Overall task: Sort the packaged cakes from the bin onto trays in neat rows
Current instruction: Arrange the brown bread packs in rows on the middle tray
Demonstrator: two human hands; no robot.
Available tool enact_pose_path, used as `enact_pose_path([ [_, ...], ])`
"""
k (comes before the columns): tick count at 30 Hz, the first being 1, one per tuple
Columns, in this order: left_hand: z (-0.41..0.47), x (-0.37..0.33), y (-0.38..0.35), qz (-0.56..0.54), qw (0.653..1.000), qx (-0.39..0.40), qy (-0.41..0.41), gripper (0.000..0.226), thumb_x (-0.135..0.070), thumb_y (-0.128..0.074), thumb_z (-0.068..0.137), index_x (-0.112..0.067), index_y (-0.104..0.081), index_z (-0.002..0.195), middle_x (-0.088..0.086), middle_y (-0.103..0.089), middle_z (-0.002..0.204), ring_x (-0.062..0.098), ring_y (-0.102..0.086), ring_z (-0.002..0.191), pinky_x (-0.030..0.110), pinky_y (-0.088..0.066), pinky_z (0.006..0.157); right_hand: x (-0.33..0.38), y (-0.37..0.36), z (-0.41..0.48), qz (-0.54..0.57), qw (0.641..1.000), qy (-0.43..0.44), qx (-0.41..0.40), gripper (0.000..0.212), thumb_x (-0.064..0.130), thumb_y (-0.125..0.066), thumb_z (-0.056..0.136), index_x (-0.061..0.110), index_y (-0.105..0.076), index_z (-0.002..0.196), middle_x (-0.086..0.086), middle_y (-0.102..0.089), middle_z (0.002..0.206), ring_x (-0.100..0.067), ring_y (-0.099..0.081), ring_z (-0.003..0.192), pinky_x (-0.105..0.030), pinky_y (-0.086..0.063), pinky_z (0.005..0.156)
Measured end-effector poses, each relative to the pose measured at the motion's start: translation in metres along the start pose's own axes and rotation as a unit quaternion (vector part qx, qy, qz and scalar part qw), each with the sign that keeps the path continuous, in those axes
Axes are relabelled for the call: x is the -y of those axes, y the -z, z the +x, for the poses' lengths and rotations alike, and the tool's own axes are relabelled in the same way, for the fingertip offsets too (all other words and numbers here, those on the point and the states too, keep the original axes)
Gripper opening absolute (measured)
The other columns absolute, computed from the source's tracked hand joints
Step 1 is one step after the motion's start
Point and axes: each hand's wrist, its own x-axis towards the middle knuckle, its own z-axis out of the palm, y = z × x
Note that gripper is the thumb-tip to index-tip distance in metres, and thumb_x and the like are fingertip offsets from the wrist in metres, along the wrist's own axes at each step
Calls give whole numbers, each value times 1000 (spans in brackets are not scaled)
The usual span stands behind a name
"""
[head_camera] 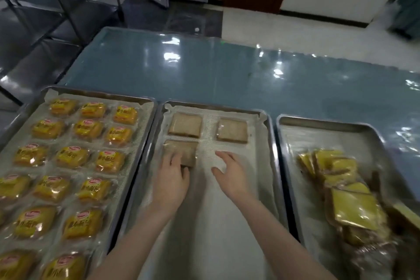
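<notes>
Mid-fill on the middle tray: two brown-faced cake pkts sit in the far row, the far-left pkt and the far-right pkt, w/ a gap between them. A third pkt lies just below the far-left one, starting row 2. My left grip is on that third pkt, fingers laid flat over its top, thumb at its near-right corner (pressing it down, not clasping it, as far as I can tell). My right grip is released, fingers spread, holding nothing, over the bare liner where the next slot would be; can't tell if it touches the liner. The left tray is full of yellow cake pkts in rows of three. The supply, a loose heap of pkts, is in the metal bin on my right. All three sit on the blue film-covered surface. Risks, IMO: the third pkt looks nearly touching the far-left pkt, so any further nudge could leave row 2 tighter than row 1 & the cols drifting. The liner may bunch under a sliding palm and drag the placed pkts w/ it. Wrappers look slick, so a hasty lift-off could skew the pkt. The heap leans toward the bin's near-right edge, so a careless grab might spill some. These pkts lie brown side up vs. label-up on the left tray, maybe a mismatch, not sure.
</notes>
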Motion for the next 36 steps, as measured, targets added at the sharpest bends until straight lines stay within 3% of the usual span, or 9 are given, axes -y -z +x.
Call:
enact_pose_path([
  [2,-11,-35,-7,-36,999,14,-22,28,-11,-59,89,-9,-63,117,11,-63,115,32,-60,103,41,-50,86,-19,34,-25,-11,999,21,-22,40,16,-60,91,18,-56,131,4,-49,135,-12,-46,126,-23,-35,107],
  [5,-34,-96,-31,-105,989,44,-98,18,-13,-61,90,-16,-67,106,3,-70,101,23,-65,92,39,-52,82,-55,90,-67,-32,996,39,-77,32,10,-62,88,16,-65,119,2,-59,121,-14,-54,114,-17,-37,97],
  [9,-82,-180,-74,-124,969,118,-180,17,-19,-58,91,-19,-67,106,0,-69,99,18,-64,90,35,-51,81,-116,162,-127,-51,984,0,-170,27,7,-65,85,11,-68,111,-5,-64,112,-20,-59,105,-14,-35,85],
  [13,-136,-241,-110,-132,952,187,-204,16,-29,-59,90,-26,-64,105,-8,-66,96,14,-63,89,32,-51,80,-179,212,-187,-77,969,-64,-227,30,9,-63,86,16,-66,114,-2,-62,112,-20,-59,102,-22,-40,82],
  [19,-199,-276,-150,-74,930,335,-130,72,-47,-69,82,-24,-36,142,-1,-50,128,17,-52,117,28,-44,96,-248,234,-248,-115,965,-170,-165,49,31,-66,87,21,-52,132,1,-54,123,-19,-51,116,-29,-43,96],
  [22,-220,-282,-162,-121,936,319,-87,77,-34,-71,84,-22,-26,146,0,-57,125,14,-57,108,27,-47,89,-261,224,-257,-137,971,-142,-132,58,31,-64,90,22,-41,143,3,-43,138,-16,-37,131,-29,-35,107],
  [29,-230,-287,-161,-199,952,229,-41,50,-18,-75,81,-30,-48,121,-10,-62,93,4,-64,81,25,-54,70,-267,225,-255,-86,986,-65,-126,58,27,-65,88,26,-43,142,4,-40,136,-17,-38,128,-32,-34,111],
  [33,-228,-296,-133,-259,959,110,-32,48,-16,-78,77,-39,-49,108,-13,-63,87,-2,-63,77,12,-47,65,-247,229,-253,80,988,-24,-129,60,44,-67,84,31,-45,139,11,-49,128,-6,-53,112,-30,-49,97],
  [36,-235,-306,-116,-265,956,66,-106,44,-21,-81,73,-42,-53,98,-17,-65,86,-3,-61,82,11,-47,73,-221,231,-248,279,951,-49,-124,69,67,-64,75,34,-50,134,10,-55,129,-6,-59,109,-37,-53,94],
])
